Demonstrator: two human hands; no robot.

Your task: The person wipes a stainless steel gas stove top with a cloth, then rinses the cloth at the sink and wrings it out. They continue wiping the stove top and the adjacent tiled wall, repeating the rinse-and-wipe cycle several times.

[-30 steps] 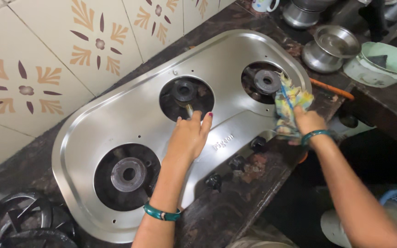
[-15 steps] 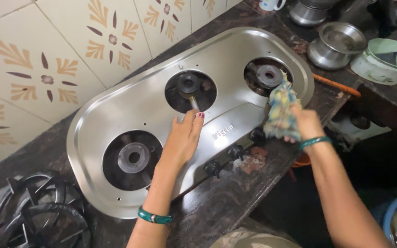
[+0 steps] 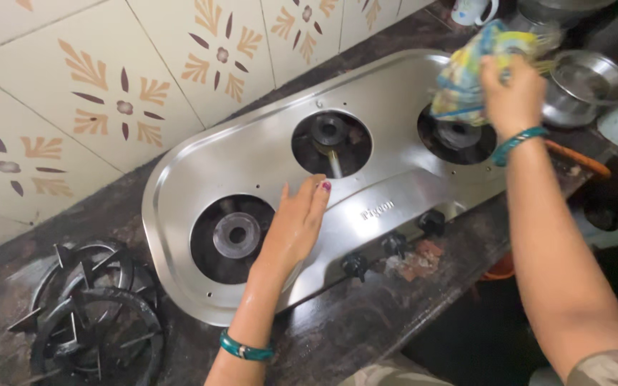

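A steel three-burner stove top [image 3: 252, 154] lies on a dark stone counter [image 3: 366, 322], its pan supports removed. My left hand [image 3: 296, 221] rests flat on the steel between the left and middle burners, fingers together, holding nothing. My right hand [image 3: 513, 93] is raised over the right burner [image 3: 459, 136], gripping a crumpled yellow and blue cloth [image 3: 466, 75]. Three black knobs [image 3: 393, 245] sit along the stove's front edge.
Black pan supports [image 3: 87, 314] are stacked on the counter at the left. A patterned tiled wall [image 3: 109, 100] runs behind the stove. Steel pots [image 3: 588, 86] and a white cup [image 3: 470, 11] stand at the far right. An orange handle [image 3: 574, 159] lies beside the stove.
My right hand has lifted the cloth from the stove's right front edge up and back over the right burner. My left hand stays flat on the stove.
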